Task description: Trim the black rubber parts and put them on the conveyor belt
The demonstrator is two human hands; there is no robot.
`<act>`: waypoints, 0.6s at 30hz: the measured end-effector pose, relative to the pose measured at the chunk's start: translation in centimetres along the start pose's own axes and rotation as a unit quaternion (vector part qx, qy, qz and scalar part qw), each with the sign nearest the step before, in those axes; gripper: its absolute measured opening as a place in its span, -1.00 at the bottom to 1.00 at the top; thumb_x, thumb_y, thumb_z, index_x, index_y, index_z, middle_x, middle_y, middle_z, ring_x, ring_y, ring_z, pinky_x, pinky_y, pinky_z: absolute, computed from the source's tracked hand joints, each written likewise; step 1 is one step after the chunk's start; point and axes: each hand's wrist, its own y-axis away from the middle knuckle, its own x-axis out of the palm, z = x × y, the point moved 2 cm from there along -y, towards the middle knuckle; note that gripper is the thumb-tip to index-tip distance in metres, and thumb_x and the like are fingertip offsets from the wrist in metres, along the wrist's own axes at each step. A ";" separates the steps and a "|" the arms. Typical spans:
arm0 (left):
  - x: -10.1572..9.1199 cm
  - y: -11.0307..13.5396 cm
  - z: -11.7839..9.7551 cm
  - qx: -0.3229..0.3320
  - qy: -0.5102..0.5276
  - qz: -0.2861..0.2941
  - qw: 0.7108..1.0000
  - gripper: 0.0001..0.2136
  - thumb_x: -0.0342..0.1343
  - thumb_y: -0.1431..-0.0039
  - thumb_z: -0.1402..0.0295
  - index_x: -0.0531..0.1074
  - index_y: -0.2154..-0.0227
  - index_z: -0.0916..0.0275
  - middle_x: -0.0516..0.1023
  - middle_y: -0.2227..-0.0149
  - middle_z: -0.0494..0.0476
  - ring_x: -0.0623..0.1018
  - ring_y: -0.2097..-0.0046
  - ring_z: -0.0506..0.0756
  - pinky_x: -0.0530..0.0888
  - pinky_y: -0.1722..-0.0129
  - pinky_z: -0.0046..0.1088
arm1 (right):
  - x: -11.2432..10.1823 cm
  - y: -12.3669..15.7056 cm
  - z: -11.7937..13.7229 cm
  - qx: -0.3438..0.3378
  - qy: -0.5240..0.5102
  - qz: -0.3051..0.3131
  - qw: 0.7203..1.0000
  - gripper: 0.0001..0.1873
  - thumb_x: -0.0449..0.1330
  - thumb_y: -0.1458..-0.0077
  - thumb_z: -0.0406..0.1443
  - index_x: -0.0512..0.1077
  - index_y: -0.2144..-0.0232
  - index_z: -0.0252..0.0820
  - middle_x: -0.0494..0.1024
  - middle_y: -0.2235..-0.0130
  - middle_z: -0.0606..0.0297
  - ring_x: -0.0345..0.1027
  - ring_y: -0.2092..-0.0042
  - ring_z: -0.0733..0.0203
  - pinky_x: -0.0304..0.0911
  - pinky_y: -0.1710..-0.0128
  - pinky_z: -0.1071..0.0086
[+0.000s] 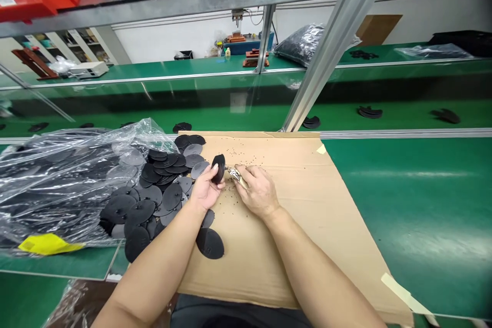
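My left hand grips a round black plastic disc, held up on edge above the cardboard. In my right hand is a pair of small metal nippers, the fingers wrapped round its handles. The nippers' tip meets or nearly meets the right side of the disc; exact contact is too small to tell. Left of my hands lies a heap of similar black discs, and one loose disc rests on the cardboard nearer to me. Tiny black bits are scattered around the nippers.
A cardboard sheet covers the green table. A clear plastic bag of discs lies at the left, with a yellow piece on it. Beyond runs a green belt carrying discs. A metal post slants up.
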 end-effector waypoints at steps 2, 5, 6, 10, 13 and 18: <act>0.0 0.0 0.0 0.000 0.001 0.001 1.000 -0.77 0.25 0.07 0.49 0.27 0.42 0.25 0.42 0.52 0.01 0.36 0.56 -0.06 0.18 0.63 -0.59 | 0.0 0.0 0.0 0.000 0.004 -0.002 1.000 -0.62 0.10 -0.16 -0.26 0.37 -0.03 -0.21 0.43 0.25 0.15 0.27 0.20 0.11 0.20 0.12 0.27; 0.0 0.0 0.0 0.000 0.001 0.001 1.000 -0.75 0.27 0.09 0.49 0.27 0.42 0.25 0.42 0.51 0.01 0.36 0.55 -0.06 0.17 0.63 -0.60 | 0.0 -0.1 -0.1 -0.002 0.011 0.001 1.000 -0.63 0.09 -0.17 -0.28 0.38 -0.02 -0.20 0.43 0.26 0.16 0.27 0.21 0.11 0.20 0.13 0.28; 0.0 0.0 0.0 0.000 0.000 0.001 1.000 -0.74 0.28 0.09 0.49 0.27 0.42 0.25 0.41 0.51 0.00 0.36 0.55 -0.06 0.17 0.63 -0.60 | 0.0 -0.1 -0.1 -0.002 0.013 0.003 1.000 -0.64 0.09 -0.17 -0.29 0.39 -0.02 -0.20 0.43 0.27 0.17 0.27 0.21 0.12 0.20 0.13 0.29; 0.0 0.1 0.0 0.002 -0.007 0.000 1.000 -0.72 0.29 0.10 0.47 0.26 0.42 0.24 0.40 0.52 -0.01 0.35 0.55 -0.07 0.17 0.62 -0.60 | -0.1 -0.1 0.0 0.003 0.022 0.014 1.000 -0.65 0.08 -0.16 -0.32 0.40 -0.01 -0.18 0.42 0.29 0.19 0.25 0.23 0.13 0.18 0.14 0.32; 0.1 0.1 0.1 0.014 -0.013 0.006 1.000 -0.71 0.30 0.10 0.47 0.25 0.41 0.24 0.39 0.52 -0.03 0.35 0.55 -0.07 0.18 0.62 -0.60 | -0.2 -0.2 0.1 0.009 0.031 0.025 0.999 -0.65 0.08 -0.15 -0.33 0.40 0.00 -0.17 0.41 0.31 0.19 0.24 0.24 0.14 0.17 0.16 0.33; 0.2 0.1 0.1 0.034 -0.025 0.013 0.999 -0.72 0.29 0.07 0.46 0.25 0.39 0.23 0.39 0.50 -0.04 0.36 0.53 -0.07 0.21 0.60 -0.60 | -0.4 -0.3 0.2 0.019 0.067 0.045 0.997 -0.66 0.06 -0.14 -0.36 0.41 0.02 -0.14 0.41 0.33 0.20 0.23 0.27 0.13 0.14 0.21 0.33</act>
